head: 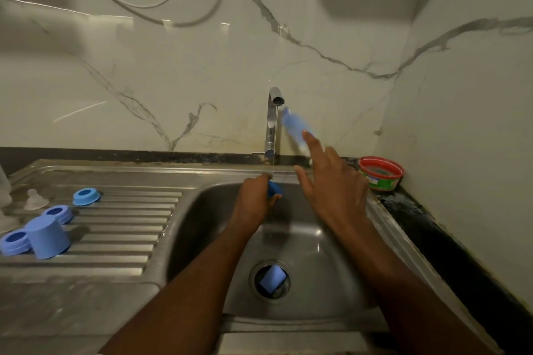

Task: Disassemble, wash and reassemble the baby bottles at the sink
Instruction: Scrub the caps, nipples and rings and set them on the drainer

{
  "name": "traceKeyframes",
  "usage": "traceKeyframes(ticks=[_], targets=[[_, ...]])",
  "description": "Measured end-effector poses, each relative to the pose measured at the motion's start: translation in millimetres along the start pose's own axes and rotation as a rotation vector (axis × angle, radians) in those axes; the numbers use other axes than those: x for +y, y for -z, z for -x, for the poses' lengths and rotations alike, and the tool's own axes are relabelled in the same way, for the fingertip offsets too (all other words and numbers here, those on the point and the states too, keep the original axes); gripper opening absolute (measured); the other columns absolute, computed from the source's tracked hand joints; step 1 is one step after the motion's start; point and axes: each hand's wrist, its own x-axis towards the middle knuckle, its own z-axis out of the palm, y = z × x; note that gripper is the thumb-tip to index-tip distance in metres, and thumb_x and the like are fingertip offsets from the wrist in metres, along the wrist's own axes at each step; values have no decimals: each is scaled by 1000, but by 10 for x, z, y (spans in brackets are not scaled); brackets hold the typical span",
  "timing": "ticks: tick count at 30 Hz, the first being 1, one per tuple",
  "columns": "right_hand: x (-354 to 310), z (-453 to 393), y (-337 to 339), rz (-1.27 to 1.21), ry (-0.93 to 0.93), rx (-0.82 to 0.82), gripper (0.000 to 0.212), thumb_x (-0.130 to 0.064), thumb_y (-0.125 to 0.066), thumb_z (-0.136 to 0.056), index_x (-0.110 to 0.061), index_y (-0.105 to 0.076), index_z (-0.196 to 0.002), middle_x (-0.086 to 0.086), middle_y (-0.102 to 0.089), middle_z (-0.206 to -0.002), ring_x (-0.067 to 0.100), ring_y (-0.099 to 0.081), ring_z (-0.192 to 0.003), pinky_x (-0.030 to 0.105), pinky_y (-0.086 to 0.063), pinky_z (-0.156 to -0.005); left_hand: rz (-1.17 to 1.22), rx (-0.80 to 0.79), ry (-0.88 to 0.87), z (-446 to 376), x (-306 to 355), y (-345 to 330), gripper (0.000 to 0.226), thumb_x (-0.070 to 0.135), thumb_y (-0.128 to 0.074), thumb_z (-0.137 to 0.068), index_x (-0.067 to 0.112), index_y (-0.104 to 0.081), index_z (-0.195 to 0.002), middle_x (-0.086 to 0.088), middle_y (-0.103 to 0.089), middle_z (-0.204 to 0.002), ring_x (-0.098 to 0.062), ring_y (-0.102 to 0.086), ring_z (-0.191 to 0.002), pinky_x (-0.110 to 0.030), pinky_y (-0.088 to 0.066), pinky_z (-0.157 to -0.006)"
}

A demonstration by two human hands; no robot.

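My left hand (252, 202) is closed around a small blue bottle part (274, 189), holding it over the steel sink (199, 210) under a thin stream from the tap (272, 121). My right hand (331, 184) is raised with its fingers spread. Its index fingertip is at a blurred long blue object (294, 124) leaning by the wall behind the tap; I cannot tell if it grips it. On the drainboard lie three blue collar rings (86, 196), (57, 213), (14, 241), an upturned blue cap (47, 236) and a clear teat (36, 199).
A blue piece (272, 279) sits in the sink drain. A red-rimmed green tub (380, 173) stands on the dark counter at the right, close to the corner wall. More clear parts show at the far left edge of the drainboard.
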Motion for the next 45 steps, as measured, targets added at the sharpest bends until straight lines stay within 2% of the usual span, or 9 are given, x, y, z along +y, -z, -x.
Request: traceKeyframes(ticks=[5,9,15,20,26,31,36,39,45], targets=[[102,58,-111,24,-39,-214,59,-37,-58,-100,-35,-31,-153,4,-71,-111,24,-69,-95,34,-45,-69,256,148,124,-12,57,69,54,22,-75,-91,12,-55,-140,-9,-68,-126,-19,-66,-111,-31,-52,-97],[-23,132,-185,-23,-73,-348,49,-32,-56,-102,-30,-37,-147,7,-67,-119,26,-67,-103,34,-44,-72,785,-37,197,26,150,37,58,15,-74,-91,24,-45,-140,-8,-67,-126,-16,-68,-108,-32,-60,-88],[19,147,-186,-32,-63,-358,54,-31,-57,-101,-30,-32,-149,9,-65,-122,27,-65,-105,33,-41,-72,843,39,296,-7,194,-39,76,12,-74,-90,22,-30,-151,-6,-74,-97,-15,-73,-93,-38,-60,-90],[59,119,-168,-50,-156,-308,55,-26,-55,-101,-30,-33,-151,10,-67,-119,29,-66,-105,35,-47,-77,948,-36,221,54,281,35,58,11,-64,-98,23,-35,-146,-2,-70,-109,-13,-71,-99,-24,-60,-79],[30,145,-117,-65,-139,-408,43,-24,-56,-100,-20,-44,-142,9,-66,-121,28,-65,-107,35,-45,-77,1381,2,444,-26,393,-1,37,6,-57,-101,10,-53,-137,-13,-62,-130,-25,-67,-113,-41,-58,-95],[-81,175,-133,36,5,-485,40,-29,-60,-99,-20,-50,-136,7,-64,-125,25,-63,-109,35,-49,-85,957,99,418,29,272,-57,49,19,-71,-94,8,-55,-139,-14,-65,-130,-27,-65,-116,-47,-55,-101],[49,145,-69,35,-64,-295,29,-32,-57,-99,-25,-55,-127,3,-69,-112,23,-67,-97,32,-43,-71,634,253,351,1,117,-3,42,17,-73,-92,13,-61,-132,-8,-69,-122,-16,-65,-106,-29,-54,-95],[117,145,-75,-21,-107,-211,28,-38,-57,-98,-26,-56,-124,2,-71,-105,23,-68,-91,34,-49,-70,522,162,316,-9,66,-15,50,13,-71,-93,15,-55,-141,-12,-66,-130,-21,-64,-117,-33,-52,-100],[139,152,-266,28,-168,-490,37,-32,-65,-96,-21,-63,-131,5,-66,-125,22,-65,-110,34,-50,-89,298,10,143,22,47,-90,47,14,-72,-93,16,-56,-137,-7,-66,-131,-21,-63,-119,-29,-49,-97]])
